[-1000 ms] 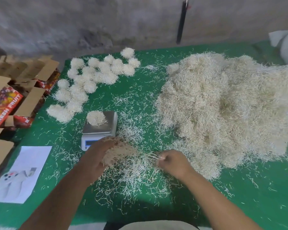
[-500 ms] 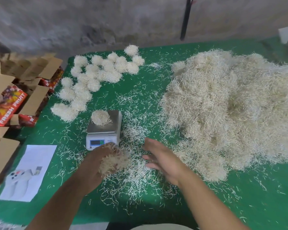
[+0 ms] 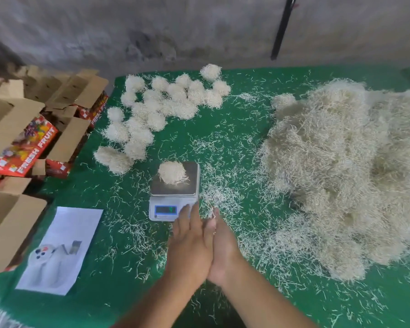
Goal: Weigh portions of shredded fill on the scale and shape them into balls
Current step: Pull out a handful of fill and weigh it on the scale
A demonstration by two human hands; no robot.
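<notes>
Boxes (image 3: 21, 129) sit off the left edge of the green table (image 3: 223, 129), then a printed sheet (image 3: 62, 249), a cluster of finished balls (image 3: 161, 110) and the scale (image 3: 174, 190) with one ball (image 3: 172, 172) on its pan. Left hand (image 3: 189, 247) and right hand (image 3: 223, 252) are pressed palm to palm, fingers straight, a few strands (image 3: 214, 215) poking out at the fingertips, so can't tell how much they're squeezing. Big loose pile of fill (image 3: 346, 176) is way over on the right.

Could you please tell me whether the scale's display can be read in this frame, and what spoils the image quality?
Head view: the scale display glows blue, its digits too blurred to read; wide-angle distortion bows the green table edge; light is soft and even, without glare; the pressed-together hands look slightly smeared.
</notes>
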